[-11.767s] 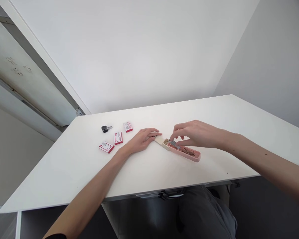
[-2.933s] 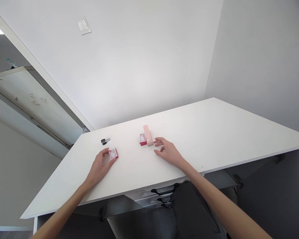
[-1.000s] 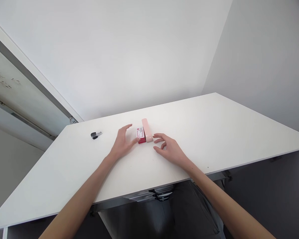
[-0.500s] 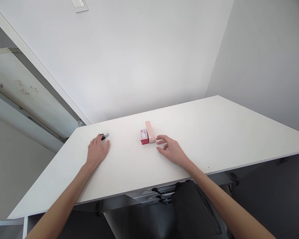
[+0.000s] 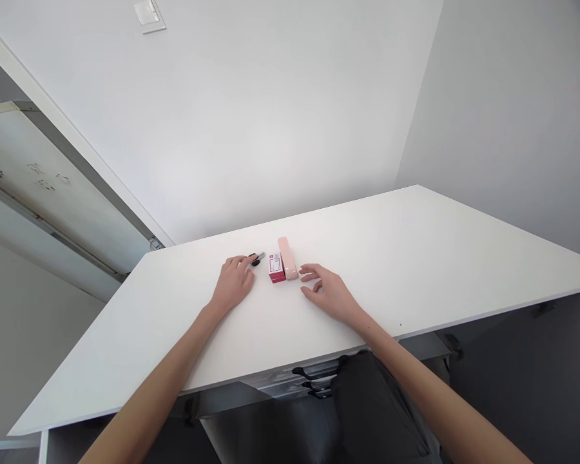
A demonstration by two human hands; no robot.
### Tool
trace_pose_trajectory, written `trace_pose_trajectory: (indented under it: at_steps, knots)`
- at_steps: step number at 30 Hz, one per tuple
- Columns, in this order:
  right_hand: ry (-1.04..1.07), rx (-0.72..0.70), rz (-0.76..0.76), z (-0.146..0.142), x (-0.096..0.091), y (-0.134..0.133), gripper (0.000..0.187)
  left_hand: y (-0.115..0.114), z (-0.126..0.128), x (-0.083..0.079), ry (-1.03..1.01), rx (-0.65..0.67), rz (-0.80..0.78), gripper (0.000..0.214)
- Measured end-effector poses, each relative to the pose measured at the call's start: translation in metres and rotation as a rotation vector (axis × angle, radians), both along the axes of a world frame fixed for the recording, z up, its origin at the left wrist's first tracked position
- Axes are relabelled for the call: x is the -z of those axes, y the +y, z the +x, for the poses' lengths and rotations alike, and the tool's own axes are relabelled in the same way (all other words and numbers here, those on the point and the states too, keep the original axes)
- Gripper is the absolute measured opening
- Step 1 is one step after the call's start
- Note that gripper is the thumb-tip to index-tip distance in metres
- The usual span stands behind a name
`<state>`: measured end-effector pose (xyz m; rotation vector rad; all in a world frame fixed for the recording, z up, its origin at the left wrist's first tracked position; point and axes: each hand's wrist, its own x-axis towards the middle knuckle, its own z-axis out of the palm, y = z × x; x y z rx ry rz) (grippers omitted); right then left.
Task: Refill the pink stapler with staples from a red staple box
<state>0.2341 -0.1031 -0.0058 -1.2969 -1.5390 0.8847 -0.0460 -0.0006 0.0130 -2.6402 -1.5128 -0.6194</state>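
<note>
My left hand [image 5: 232,283] lies low over the table with its fingertips on small black-handled scissors [image 5: 256,260], whose silver blades point away to the right. Part of the handles is hidden by the fingers. Just right of the scissors sit small red-and-white boxes [image 5: 276,268], seemingly stacked. A pale pink stapler [image 5: 287,259] stands against their right side, pointing away from me. My right hand [image 5: 326,292] rests on the table to the right of the stapler, fingers curved and apart, holding nothing. Its fingertips are close to the stapler's near end.
The white table [image 5: 415,258] runs up to a pale wall [image 5: 280,116]. Below its front edge are drawers with black handles [image 5: 319,370]. A stained white panel [image 5: 53,174] stands at the left, and a switch [image 5: 149,14] is on the wall.
My left hand has slid right across the table, bringing the scissors close to the boxes. My right hand, the boxes and the stapler have stayed about where they were; the view shifted slightly.
</note>
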Motion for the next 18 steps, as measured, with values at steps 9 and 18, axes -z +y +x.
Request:
trace_pose_trajectory:
  at_steps: [9, 18]
  knots:
    - [-0.026, 0.006, -0.006, 0.001, -0.002, 0.000, 0.040, 0.016, 0.036, 0.000, -0.138, 0.162, -0.145, 0.060]
    - [-0.053, 0.015, -0.015, 0.000, -0.001, 0.000, 0.041, 0.019, 0.030, -0.002, -0.368, 0.159, -0.341, 0.062]
